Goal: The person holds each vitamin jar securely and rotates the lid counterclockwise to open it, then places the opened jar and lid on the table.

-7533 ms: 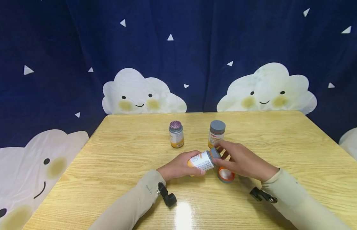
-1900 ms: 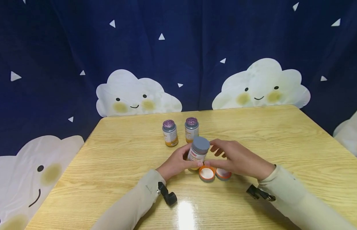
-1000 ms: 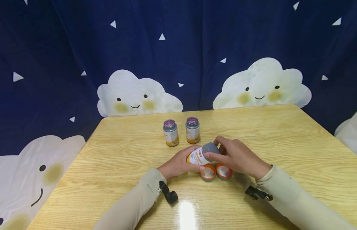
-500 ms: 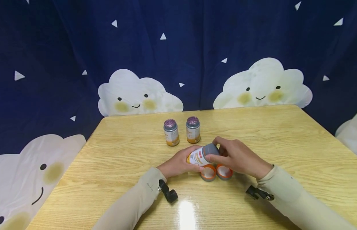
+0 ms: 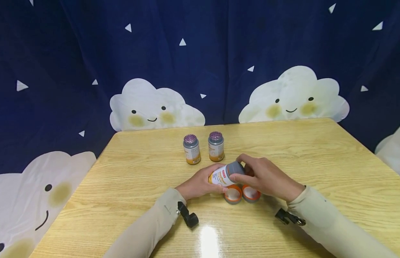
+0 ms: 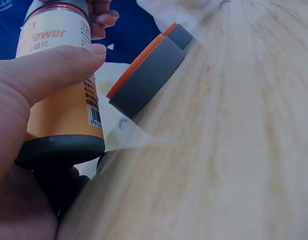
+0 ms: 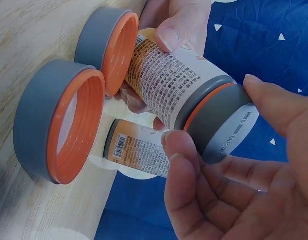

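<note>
My left hand [image 5: 200,183] grips a white-and-orange supplement bottle [image 5: 219,176] round its body, tilted with its top to the right. In the left wrist view, the thumb lies across the bottle's label [image 6: 59,40]. My right hand [image 5: 266,176] holds the grey cap [image 5: 235,169] between thumb and fingers. The right wrist view shows that cap [image 7: 224,122] on the bottle, with an orange ring at its lower edge. Just below the hands, two loose grey caps with orange insides, a left one [image 5: 233,195] and a right one [image 5: 251,194], lie face up on the table.
Two capless bottles stand upright farther back, the left bottle [image 5: 191,150] and the right bottle [image 5: 216,147], both with purple foil over their mouths. The wooden table [image 5: 148,154] ends at a dark blue curtain [image 5: 219,53] with cloud prints.
A second bottle now stands capless at the back, and a second cap lies on the table. The held bottle has tipped from upright to the right, and my right hand has taken its cap.
</note>
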`<action>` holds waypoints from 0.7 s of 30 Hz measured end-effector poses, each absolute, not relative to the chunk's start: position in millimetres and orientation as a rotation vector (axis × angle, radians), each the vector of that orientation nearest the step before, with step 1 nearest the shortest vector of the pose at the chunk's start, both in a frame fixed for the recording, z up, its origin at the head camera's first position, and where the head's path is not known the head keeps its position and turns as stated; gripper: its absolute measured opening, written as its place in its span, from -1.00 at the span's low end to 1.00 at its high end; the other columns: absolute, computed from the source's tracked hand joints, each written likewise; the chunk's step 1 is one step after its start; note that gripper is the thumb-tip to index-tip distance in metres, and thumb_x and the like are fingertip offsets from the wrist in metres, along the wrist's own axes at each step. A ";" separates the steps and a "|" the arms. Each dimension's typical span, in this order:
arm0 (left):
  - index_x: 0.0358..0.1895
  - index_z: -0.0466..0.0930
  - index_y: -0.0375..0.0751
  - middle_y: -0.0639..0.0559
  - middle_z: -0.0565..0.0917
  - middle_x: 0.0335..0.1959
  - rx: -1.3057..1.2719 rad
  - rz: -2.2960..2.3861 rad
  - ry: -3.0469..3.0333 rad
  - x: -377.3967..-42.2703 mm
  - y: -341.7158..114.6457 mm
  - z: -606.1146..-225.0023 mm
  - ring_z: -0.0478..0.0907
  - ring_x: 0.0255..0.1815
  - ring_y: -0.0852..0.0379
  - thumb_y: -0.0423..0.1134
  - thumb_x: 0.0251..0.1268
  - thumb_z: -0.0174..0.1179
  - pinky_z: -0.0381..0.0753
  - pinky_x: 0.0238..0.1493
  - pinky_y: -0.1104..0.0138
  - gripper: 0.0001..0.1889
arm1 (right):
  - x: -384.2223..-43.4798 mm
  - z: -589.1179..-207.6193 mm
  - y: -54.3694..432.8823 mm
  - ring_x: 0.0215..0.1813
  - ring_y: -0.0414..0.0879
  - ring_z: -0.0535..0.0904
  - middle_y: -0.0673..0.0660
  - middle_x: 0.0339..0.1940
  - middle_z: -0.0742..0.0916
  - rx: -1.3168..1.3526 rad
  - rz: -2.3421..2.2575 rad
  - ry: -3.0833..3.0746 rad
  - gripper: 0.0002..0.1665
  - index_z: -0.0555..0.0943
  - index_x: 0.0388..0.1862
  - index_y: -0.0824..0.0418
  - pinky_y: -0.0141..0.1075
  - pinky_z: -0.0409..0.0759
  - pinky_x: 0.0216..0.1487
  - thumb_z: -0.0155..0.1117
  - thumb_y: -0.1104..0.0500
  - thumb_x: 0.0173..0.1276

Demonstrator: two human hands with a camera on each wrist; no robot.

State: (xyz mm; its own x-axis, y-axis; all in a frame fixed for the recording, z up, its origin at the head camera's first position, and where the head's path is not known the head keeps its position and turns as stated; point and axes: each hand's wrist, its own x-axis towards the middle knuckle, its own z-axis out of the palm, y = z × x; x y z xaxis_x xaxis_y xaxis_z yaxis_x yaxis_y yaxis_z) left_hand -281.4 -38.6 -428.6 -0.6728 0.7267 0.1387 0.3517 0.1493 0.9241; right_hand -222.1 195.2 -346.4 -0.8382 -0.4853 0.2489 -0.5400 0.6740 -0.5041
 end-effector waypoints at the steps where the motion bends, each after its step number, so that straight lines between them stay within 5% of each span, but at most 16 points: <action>1: 0.27 0.39 0.16 0.03 0.60 -0.10 1.032 1.532 2.092 -281.5 -38.8 -429.0 0.55 -0.18 0.11 -0.24 0.15 0.39 0.58 -0.14 0.28 -0.39 | -222.2 -346.6 195.1 -0.62 -0.25 0.44 -0.14 -0.64 0.55 0.855 0.881 -2.791 -0.59 0.49 -0.16 0.03 -0.38 0.38 -0.62 0.28 -0.23 0.28; 16: 0.28 0.37 0.16 0.05 0.60 -0.10 1.061 1.513 2.092 -283.8 -38.9 -431.1 0.56 -0.17 0.12 -0.23 0.17 0.38 0.58 -0.14 0.30 -0.39 | -220.9 -346.0 195.4 -0.57 -0.29 0.46 -0.16 -0.55 0.58 0.914 0.808 -2.776 -0.56 0.49 -0.07 0.06 -0.38 0.43 -0.56 0.26 -0.21 0.30; 21: 0.28 0.38 0.14 0.05 0.61 -0.09 1.061 1.508 2.082 -284.5 -40.7 -430.9 0.56 -0.15 0.11 -0.22 0.17 0.38 0.57 -0.11 0.30 -0.40 | -223.8 -345.0 199.0 -0.31 -0.34 0.52 -0.19 -0.29 0.60 1.119 0.721 -2.692 -0.53 0.46 0.11 0.04 -0.35 0.56 -0.28 0.35 -0.03 0.29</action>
State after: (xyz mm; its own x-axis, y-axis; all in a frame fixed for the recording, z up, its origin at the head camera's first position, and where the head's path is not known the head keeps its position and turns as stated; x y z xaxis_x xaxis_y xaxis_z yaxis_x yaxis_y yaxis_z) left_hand -284.5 -40.7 -430.9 -0.6536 0.7445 0.1362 0.3616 0.1491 0.9203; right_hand -223.8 199.0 -345.0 -0.7139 -0.6319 0.3016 -0.6981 0.6088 -0.3770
